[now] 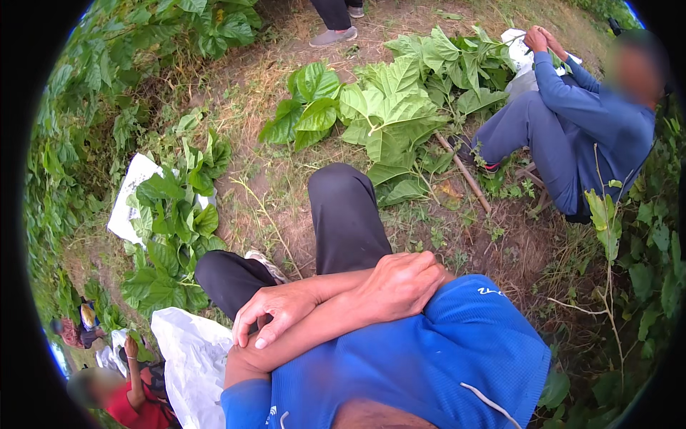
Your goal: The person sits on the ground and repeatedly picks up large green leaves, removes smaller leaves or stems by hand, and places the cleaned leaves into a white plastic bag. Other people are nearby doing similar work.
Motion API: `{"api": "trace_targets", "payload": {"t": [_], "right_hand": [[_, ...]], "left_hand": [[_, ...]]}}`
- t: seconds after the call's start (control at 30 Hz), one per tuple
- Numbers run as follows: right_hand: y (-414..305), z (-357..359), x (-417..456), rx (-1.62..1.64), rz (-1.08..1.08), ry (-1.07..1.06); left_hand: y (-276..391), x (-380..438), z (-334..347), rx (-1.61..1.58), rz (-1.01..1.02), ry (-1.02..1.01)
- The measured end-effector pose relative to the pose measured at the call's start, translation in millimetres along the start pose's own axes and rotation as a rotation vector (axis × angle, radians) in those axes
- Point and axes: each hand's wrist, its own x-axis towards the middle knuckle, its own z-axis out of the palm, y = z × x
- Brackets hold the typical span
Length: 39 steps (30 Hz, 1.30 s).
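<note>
My forearms are crossed over my lap, in front of my blue shirt (pixel 375 370). My left hand (pixel 404 284) lies on my right forearm near the elbow, its fingers curled in and no object visible in it. Draped over my left forearm by the elbow is my right hand (pixel 276 313), fingers loosely apart and holding nothing. Beyond my dark-trousered knee (pixel 345 209) lies a heap of broad, lobed green leaves (pixel 394 107), mulberry-like. A white plastic sack (pixel 190 364) lies beside my left arm.
Leafy cuttings (pixel 174 209) cover part of a white printed sack (pixel 131 198). A stick (pixel 463 174) lies near a seated co-worker (pixel 568 128), whose hands hold a leafy stem. Another person in red (pixel 136 402) sits lower left. A shoe (pixel 333 36) shows at the top. Dense foliage (pixel 69 145) borders the ground.
</note>
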Motion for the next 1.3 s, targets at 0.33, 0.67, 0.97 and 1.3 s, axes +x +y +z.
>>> {"api": "trace_targets", "payload": {"t": [0.33,0.67,0.97,1.3], "right_hand": [[-74,-128,-154,0.195,-0.24,1.117],[35,-265,-242,0.264,0.374,1.963],[29,-323,-271,0.244,0.342,2.006],[-72,-276,-120,-0.145,0.401,1.478]], "left_hand": [[-23,15,-35,0.071,0.055,0.036],[-143,22,-121,0.109,-0.052,0.152],[-254,-10,-162,-0.237,-0.483,0.414],[-273,6,-172,-0.864,-0.77,0.415]]}}
